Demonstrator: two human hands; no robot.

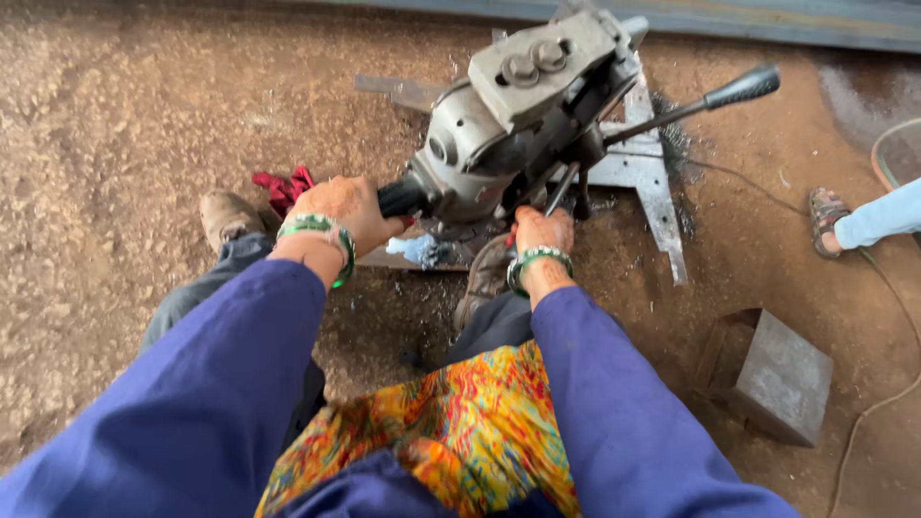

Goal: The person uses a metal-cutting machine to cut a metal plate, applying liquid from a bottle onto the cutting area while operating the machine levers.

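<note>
A grey magnetic drilling machine (518, 105) stands on flat steel plates (652, 182) on a dirt floor. My left hand (347, 211) is closed around a black handle grip (401, 198) on the machine's left side. My right hand (543, 230) grips one spoke of the feed lever (561, 188) under the machine body. Another lever spoke with a black knob (743, 86) sticks out to the right. Both wrists carry green bangles, and blue sleeves cover my arms.
A red rag (283, 185) lies behind my left hand and a pale blue scrap (414, 249) beneath the machine. A grey steel block (782, 376) sits at the right. Another person's sandalled foot (825, 219) and a cable (887, 317) are at the far right. Metal swarf (676, 144) lies beside the plates.
</note>
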